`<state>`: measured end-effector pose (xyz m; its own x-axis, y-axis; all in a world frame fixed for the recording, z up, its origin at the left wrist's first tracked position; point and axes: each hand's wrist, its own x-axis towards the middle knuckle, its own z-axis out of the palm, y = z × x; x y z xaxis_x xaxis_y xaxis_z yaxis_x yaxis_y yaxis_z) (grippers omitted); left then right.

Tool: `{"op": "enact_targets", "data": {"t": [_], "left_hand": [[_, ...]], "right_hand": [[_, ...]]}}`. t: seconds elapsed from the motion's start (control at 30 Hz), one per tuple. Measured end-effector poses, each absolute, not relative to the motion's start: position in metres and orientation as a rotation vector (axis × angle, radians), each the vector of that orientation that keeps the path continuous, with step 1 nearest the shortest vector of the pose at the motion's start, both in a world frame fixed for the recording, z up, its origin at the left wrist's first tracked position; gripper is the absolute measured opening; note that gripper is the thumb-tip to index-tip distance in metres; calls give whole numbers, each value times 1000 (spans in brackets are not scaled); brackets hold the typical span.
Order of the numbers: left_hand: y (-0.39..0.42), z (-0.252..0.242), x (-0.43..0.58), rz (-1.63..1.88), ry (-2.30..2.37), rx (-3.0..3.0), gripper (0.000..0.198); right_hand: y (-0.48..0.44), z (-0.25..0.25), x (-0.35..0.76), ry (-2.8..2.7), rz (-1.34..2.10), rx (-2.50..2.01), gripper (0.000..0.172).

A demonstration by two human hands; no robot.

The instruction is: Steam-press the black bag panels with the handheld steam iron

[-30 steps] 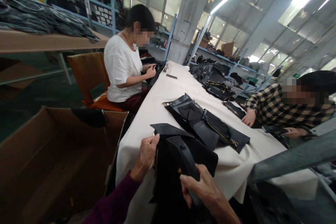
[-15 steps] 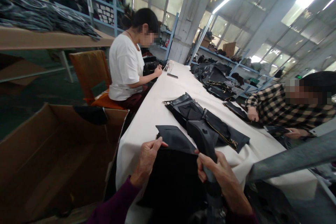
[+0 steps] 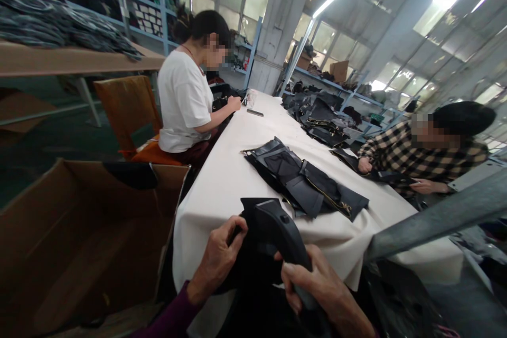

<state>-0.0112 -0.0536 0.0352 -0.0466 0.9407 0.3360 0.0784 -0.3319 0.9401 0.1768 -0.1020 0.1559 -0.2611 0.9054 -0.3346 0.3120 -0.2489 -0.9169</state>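
Both my hands grip a black leather bag piece [image 3: 273, 237] low in the view, above the white-covered table [image 3: 222, 232]. My left hand [image 3: 217, 261], in a purple sleeve [image 3: 168, 317], is closed on its left edge. My right hand [image 3: 317, 288] wraps a curved black strap [image 3: 281, 235] attached to the piece. The lower part of the piece is hidden below the frame. Beyond my hands, a stack of black leather panels with a gold zipper [image 3: 304, 182] lies flat on the table, apart from both hands.
A large open cardboard box [image 3: 79, 237] stands left of the table. A grey metal bar [image 3: 435, 216] crosses at right. Co-workers sit along the table, one in a white T-shirt [image 3: 184, 100], one in a plaid shirt [image 3: 420, 161]. Shelves hold dark goods.
My hands have come closer together, and the strap now leans left over the piece. The flat triangular flap seen earlier is no longer visible, and the view has shifted slightly.
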Motion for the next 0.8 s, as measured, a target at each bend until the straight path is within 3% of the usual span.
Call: {"op": "enact_targets", "data": {"t": [0.2,0.4,0.63,0.8], "left_hand": [[-84,45,-10,1408,1129,1590,14],[-112,48,-11,1518,1092,1374,13],[-134,47,-27,1526,791,799,35],[-132,64,-54,1567,749,730,42]], "right_hand": [[-108,150,179,-1516,1519,-1413,45],[-131,167,204,-1492,1136,-1447,41],[-194,164,231,-1469,1087,-1512,44],[-224,153,250,-1488,1099,-1518,46]]}}
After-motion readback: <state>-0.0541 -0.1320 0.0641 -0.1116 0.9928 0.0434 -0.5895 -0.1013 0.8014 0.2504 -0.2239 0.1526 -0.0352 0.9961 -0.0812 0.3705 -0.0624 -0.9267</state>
